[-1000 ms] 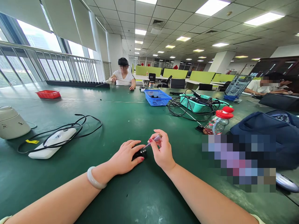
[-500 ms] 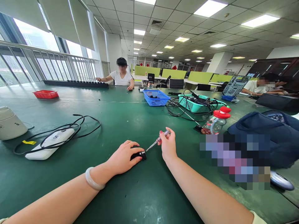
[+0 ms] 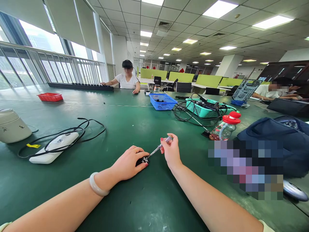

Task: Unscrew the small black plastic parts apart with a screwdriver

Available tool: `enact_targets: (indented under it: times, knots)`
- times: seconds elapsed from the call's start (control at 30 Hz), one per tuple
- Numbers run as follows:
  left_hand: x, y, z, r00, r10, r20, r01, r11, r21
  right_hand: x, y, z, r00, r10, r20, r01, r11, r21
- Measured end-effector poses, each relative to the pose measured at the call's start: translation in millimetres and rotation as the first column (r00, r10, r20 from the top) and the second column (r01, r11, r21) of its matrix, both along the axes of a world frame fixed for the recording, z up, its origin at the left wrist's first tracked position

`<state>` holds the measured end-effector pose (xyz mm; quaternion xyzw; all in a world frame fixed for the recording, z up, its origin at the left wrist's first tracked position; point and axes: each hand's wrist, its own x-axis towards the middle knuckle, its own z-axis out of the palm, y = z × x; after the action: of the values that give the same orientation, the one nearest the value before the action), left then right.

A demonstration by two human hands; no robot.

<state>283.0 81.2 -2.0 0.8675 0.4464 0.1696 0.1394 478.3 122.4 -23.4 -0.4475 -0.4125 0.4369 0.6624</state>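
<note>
In the middle of the green table [image 3: 154, 199], my left hand [image 3: 129, 163] is closed around a small black part with silvery metal pieces [image 3: 145, 159], holding it against the tabletop. The palm and fingers hide much of the part. Just to its right, my right hand [image 3: 172, 154] pinches the clear handle of a slim screwdriver [image 3: 155, 151]. The shaft slants down to the left, and its tip meets the right end of the black part. Whether the tip sits in a screw is too small to tell.
Left stand a white power bank with a black cable [image 3: 56, 146], a cream container [image 3: 13, 127] and a red tray [image 3: 50, 97]. Farther back are a blue basket [image 3: 163, 104] and a teal basket [image 3: 202, 111]. A red-lidded bottle [image 3: 224, 127] and dark bag [image 3: 270, 132] lie right. A person [image 3: 127, 80] sits opposite.
My right hand and the screwdriver have moved slightly left and closer to the black part. The black part has turned a little, showing more of its metal pieces.
</note>
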Motion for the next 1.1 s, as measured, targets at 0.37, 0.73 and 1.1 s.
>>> enact_targets:
  times: [0.37, 0.73, 1.1]
  knots:
    - [0.6, 0.2, 2.2, 0.999, 0.016, -0.03, -0.018, 0.999, -0.049, 1.2, 2.0, -1.2, 0.998, -0.012, -0.065, 0.009, 0.999, -0.045]
    - [-0.5, 2.5, -1.2, 0.998, -0.014, -0.056, 0.012, 0.999, -0.037, -2.7, 2.7, -1.1, 0.993, 0.027, -0.112, -0.042, 0.99, -0.135]
    - [-0.5, 0.9, 1.3, 0.998, -0.001, -0.066, -0.003, 0.999, -0.055, -5.1, 4.1, -2.2, 0.985, 0.119, -0.123, -0.137, 0.979, -0.152]
